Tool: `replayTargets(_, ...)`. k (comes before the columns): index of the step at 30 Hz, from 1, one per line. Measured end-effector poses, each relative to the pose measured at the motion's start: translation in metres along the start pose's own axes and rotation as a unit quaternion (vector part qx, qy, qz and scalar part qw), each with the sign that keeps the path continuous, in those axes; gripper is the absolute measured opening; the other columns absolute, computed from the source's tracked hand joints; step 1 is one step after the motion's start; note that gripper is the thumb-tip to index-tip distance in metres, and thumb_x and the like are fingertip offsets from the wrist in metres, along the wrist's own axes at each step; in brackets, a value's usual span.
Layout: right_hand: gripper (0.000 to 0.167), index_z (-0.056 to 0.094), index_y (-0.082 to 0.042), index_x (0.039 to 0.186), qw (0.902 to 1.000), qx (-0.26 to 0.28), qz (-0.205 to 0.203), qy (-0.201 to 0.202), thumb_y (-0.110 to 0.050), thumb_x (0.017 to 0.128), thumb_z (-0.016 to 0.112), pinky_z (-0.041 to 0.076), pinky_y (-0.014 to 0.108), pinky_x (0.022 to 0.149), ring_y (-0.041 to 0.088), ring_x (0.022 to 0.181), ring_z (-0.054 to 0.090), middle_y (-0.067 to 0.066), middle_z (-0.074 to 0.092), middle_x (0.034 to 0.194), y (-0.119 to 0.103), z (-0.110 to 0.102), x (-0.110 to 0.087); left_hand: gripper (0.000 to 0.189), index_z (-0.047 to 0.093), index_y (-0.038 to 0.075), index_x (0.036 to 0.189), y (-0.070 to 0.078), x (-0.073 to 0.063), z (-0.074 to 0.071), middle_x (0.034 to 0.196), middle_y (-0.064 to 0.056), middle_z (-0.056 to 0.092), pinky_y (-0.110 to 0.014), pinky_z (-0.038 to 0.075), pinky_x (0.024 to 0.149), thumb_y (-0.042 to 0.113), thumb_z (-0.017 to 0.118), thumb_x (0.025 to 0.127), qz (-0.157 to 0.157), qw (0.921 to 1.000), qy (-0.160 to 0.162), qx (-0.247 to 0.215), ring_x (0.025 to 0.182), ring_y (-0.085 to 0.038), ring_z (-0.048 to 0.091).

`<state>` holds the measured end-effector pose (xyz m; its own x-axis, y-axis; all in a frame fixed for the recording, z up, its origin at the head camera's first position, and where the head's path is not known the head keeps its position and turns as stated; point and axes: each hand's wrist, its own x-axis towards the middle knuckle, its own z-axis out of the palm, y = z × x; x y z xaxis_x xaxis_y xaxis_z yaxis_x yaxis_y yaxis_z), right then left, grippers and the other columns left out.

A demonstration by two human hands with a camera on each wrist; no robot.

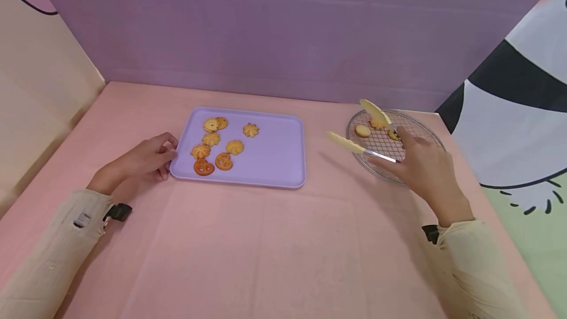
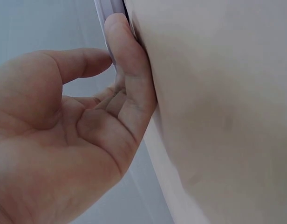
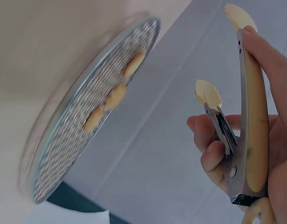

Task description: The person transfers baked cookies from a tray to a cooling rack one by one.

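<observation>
My left hand (image 1: 143,155) rests at the left edge of a lilac tray (image 1: 274,161), thumb and curled fingers at its rim. In the left wrist view the thumb and a fingertip meet the tray rim (image 2: 109,9). Several cookies lie on the tray's left half, among them a flower-shaped cookie (image 1: 250,130) and a pretzel-shaped cookie (image 1: 204,167). My right hand (image 1: 427,171) grips metal tongs with cream tips (image 1: 345,143), spread wide with nothing between them. They hover over a round wire rack (image 1: 416,124) holding an oval cookie (image 1: 362,131) and two more.
The tray and rack stand apart on a pink-covered table (image 1: 301,250). A purple backdrop (image 1: 283,33) rises behind them. To the right is a panel with a black-and-white printed figure (image 1: 509,127), close to the rack; a cream panel (image 1: 40,73) stands left.
</observation>
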<state>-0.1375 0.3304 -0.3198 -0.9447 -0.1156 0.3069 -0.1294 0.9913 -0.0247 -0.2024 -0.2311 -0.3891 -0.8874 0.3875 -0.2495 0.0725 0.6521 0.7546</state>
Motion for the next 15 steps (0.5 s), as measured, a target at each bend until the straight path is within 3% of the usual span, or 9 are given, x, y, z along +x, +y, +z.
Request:
replayTargets(3, 0.096, 0.049, -0.005, 0.141, 0.9998, -0.005, -0.017, 0.002, -0.072, 0.076, 0.069, 0.047, 0.053, 0.050, 0.047, 0.076, 0.063, 0.034, 0.064, 0.107, -0.014, 0.000, -0.001, 0.031, 0.038, -0.003, 0.129, -0.001, 0.000, 0.000, 0.076, -0.010, 0.060, -0.029, 0.056, 0.055, 0.012, 0.048, 0.104, 0.000, 1.0000, 0.004, 0.001, 0.058, -0.020, 0.061)
replayTargets(6, 0.096, 0.048, -0.006, 0.143, 0.9984, -0.015, -0.051, 0.020, -0.071, 0.076, 0.070, 0.038, 0.040, 0.039, 0.042, 0.062, 0.061, 0.034, 0.064, 0.110, -0.026, 0.002, 0.000, 0.031, 0.038, -0.002, 0.129, -0.001, 0.000, 0.001, 0.075, -0.011, 0.060, -0.029, 0.056, 0.054, 0.012, 0.048, 0.104, 0.000, 1.0000, 0.007, 0.002, 0.057, -0.020, 0.061)
replayTargets(10, 0.090, 0.051, -0.006, 0.138, 0.9937, -0.024, -0.099, 0.048, -0.068, 0.077, 0.071, 0.032, 0.033, 0.036, 0.028, 0.046, 0.049, 0.022, 0.066, 0.085, -0.041, 0.007, 0.002, 0.032, 0.037, -0.002, 0.130, 0.000, 0.001, 0.001, 0.075, -0.010, 0.059, -0.029, 0.056, 0.055, 0.013, 0.049, 0.104, -0.001, 1.0000, 0.005, 0.001, 0.058, -0.020, 0.061)
replayTargets(12, 0.086, 0.053, -0.006, 0.135, 0.9915, -0.024, -0.117, 0.052, -0.067, 0.078, 0.070, 0.033, 0.032, 0.036, 0.022, 0.044, 0.043, 0.013, 0.060, 0.071, -0.049, 0.009, 0.004, 0.033, 0.037, -0.002, 0.130, 0.001, 0.001, 0.001, 0.076, -0.010, 0.059, -0.029, 0.056, 0.055, 0.013, 0.049, 0.104, -0.003, 1.0000, 0.004, 0.001, 0.058, -0.019, 0.061)
replayTargets(15, 0.079, 0.054, -0.006, 0.128, 0.9883, -0.010, -0.143, 0.052, -0.066, 0.079, 0.070, 0.034, 0.031, 0.037, 0.019, 0.044, 0.041, 0.005, 0.053, 0.065, -0.061, 0.012, 0.007, 0.033, 0.037, -0.002, 0.131, 0.001, 0.000, 0.001, 0.076, -0.010, 0.059, -0.029, 0.056, 0.055, 0.013, 0.049, 0.104, -0.007, 1.0000, 0.004, 0.001, 0.058, -0.019, 0.061)
